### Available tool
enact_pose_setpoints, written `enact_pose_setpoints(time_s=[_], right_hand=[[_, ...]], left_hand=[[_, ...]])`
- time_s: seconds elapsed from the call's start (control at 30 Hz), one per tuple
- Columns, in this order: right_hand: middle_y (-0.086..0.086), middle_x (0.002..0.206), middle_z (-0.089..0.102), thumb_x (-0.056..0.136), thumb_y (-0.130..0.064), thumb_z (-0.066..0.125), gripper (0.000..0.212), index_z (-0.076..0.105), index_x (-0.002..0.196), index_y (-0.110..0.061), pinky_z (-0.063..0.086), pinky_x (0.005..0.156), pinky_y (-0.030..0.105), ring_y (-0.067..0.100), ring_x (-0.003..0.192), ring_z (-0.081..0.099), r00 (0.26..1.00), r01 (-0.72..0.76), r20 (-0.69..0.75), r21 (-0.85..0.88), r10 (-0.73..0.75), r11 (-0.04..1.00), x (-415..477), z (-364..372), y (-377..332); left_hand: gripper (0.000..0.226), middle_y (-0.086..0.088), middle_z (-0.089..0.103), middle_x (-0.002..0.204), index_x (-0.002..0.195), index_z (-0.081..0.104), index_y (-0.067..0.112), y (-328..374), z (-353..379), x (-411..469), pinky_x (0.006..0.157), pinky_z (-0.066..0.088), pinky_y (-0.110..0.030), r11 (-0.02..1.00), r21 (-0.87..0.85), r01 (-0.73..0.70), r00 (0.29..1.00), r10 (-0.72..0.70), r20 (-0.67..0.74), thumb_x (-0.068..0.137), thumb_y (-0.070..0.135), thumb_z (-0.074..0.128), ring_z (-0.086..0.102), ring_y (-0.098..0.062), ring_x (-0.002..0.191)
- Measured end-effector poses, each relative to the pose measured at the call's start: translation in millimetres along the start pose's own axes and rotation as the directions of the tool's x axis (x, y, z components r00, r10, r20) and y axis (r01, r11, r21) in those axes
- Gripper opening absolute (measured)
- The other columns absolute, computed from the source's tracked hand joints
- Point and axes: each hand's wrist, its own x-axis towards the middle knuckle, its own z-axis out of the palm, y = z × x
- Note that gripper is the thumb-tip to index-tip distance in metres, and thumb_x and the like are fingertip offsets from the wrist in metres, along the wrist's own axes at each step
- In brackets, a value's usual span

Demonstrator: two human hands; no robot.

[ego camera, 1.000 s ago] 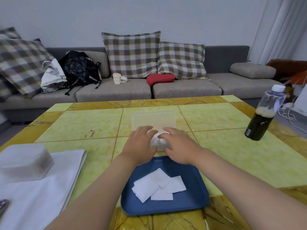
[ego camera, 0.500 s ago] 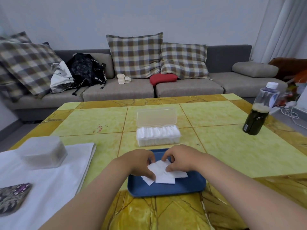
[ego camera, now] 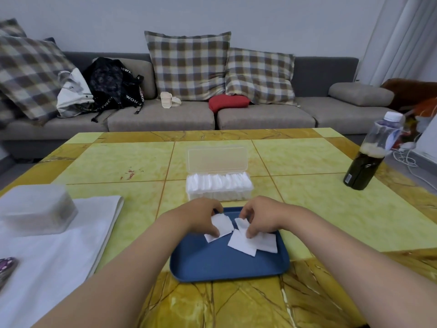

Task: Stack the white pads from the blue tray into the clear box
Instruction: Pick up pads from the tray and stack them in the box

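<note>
We are over the blue tray (ego camera: 224, 263) at the near edge of the table (ego camera: 307, 209), gathering the last white pads (ego camera: 244, 243). Our left hand (ego camera: 201, 218) has its grip closed on one pad at the tray's far left. Our right hand (ego camera: 262, 217) pinches another just beside it, with a few more lying loose beneath and to its right. The clear box (ego camera: 218, 185) stands just beyond the tray, its lid (ego camera: 217, 158) up, already packed with a row of pads. We judge it best to square the pads into one neat bundle before lifting, hold them lightly so none crumples, and slide them in on edge wherever a gap remains.
</note>
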Motion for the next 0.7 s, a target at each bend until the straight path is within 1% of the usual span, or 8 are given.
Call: enact_pose_setpoints(time_s=[0.1, 0.17, 0.23, 0.3, 0.37, 0.5, 0.6, 0.7], right_hand=[[-0.006, 0.090, 0.065, 0.077, -0.022, 0.083, 0.026, 0.069, 0.099, -0.021, 0.049, 0.065, 0.026, 0.017, 0.085, 0.065, 1.000, 0.001, 0.007, 0.020, -0.001, 1.000, 3, -3, -1], [-0.004, 0.083, 0.068, 0.079, -0.021, 0.081, 0.014, 0.069, 0.085, -0.021, 0.047, 0.060, 0.024, 0.014, 0.076, 0.065, 0.998, 0.025, -0.064, 0.147, -0.016, 0.989, 3, -8, -1], [0.000, 0.078, 0.070, 0.083, -0.017, 0.079, 0.010, 0.070, 0.085, -0.020, 0.048, 0.057, 0.025, 0.014, 0.066, 0.065, 0.990, 0.067, -0.139, 0.308, -0.025, 0.949, 2, -15, -4], [0.002, 0.075, 0.072, 0.083, -0.013, 0.080, 0.011, 0.073, 0.088, -0.019, 0.050, 0.056, 0.025, 0.014, 0.062, 0.066, 0.985, 0.113, -0.164, 0.418, -0.048, 0.901, -2, -19, -6], [0.003, 0.077, 0.074, 0.079, -0.010, 0.083, 0.018, 0.074, 0.092, -0.018, 0.050, 0.055, 0.024, 0.014, 0.062, 0.067, 0.981, 0.149, -0.177, 0.457, -0.075, 0.877, -5, -18, -8], [0.009, 0.085, 0.076, 0.075, -0.010, 0.086, 0.027, 0.072, 0.098, -0.012, 0.052, 0.055, 0.026, 0.015, 0.065, 0.068, 0.965, 0.207, -0.245, 0.490, -0.094, 0.847, -4, -14, -12], [0.000, 0.084, 0.073, 0.077, -0.023, 0.086, 0.026, 0.070, 0.097, -0.016, 0.050, 0.059, 0.023, 0.010, 0.072, 0.068, 0.979, 0.161, -0.178, 0.360, -0.101, 0.919, -5, -16, -9], [-0.009, 0.101, 0.067, 0.076, -0.027, 0.085, 0.043, 0.068, 0.116, -0.025, 0.052, 0.076, 0.023, 0.010, 0.092, 0.065, 0.998, 0.064, 0.027, -0.060, -0.063, 0.996, -13, -16, -1]], left_hand=[[0.057, 0.011, 0.056, 0.116, 0.129, 0.054, 0.029, -4, -3, -1, 0.088, 0.051, -0.028, 1.000, 0.004, 0.030, 0.999, -0.030, 0.037, 0.078, 0.036, 0.078, 0.057, -0.014, 0.104], [0.063, 0.011, 0.055, 0.116, 0.135, 0.051, 0.029, -4, -7, -3, 0.090, 0.048, -0.027, 0.999, 0.023, 0.024, 0.999, -0.025, 0.033, 0.079, 0.039, 0.077, 0.055, -0.013, 0.105], [0.067, 0.011, 0.058, 0.121, 0.140, 0.048, 0.030, 0, -14, -5, 0.097, 0.047, -0.029, 0.999, 0.033, 0.030, 0.999, -0.029, -0.024, 0.080, 0.045, 0.074, 0.057, -0.014, 0.110], [0.059, 0.011, 0.062, 0.122, 0.135, 0.052, 0.033, 5, -22, -6, 0.097, 0.050, -0.030, 0.991, -0.123, 0.049, 0.996, -0.058, -0.073, 0.081, 0.050, 0.071, 0.061, -0.011, 0.109], [0.047, 0.009, 0.069, 0.112, 0.122, 0.062, 0.029, 10, -26, -7, 0.091, 0.055, -0.029, 0.914, -0.403, 0.037, 0.995, -0.073, -0.074, 0.081, 0.050, 0.073, 0.067, -0.009, 0.098], [0.015, -0.009, 0.076, 0.086, 0.095, 0.071, 0.008, 16, -19, -8, 0.074, 0.054, -0.029, 0.742, -0.671, 0.018, 0.988, -0.115, -0.101, 0.087, 0.020, 0.074, 0.072, -0.014, 0.073], [0.010, -0.009, 0.067, 0.077, 0.081, 0.067, 0.005, 13, -15, -6, 0.065, 0.057, -0.023, 0.656, -0.753, 0.060, 0.963, -0.236, -0.129, 0.088, 0.009, 0.071, 0.068, -0.016, 0.061], [0.009, -0.011, 0.059, 0.082, 0.084, 0.060, 0.007, 9, -15, -6, 0.053, 0.054, -0.016, 0.637, -0.765, 0.088, 0.947, -0.291, -0.133, 0.091, 0.007, 0.065, 0.061, -0.018, 0.061]])
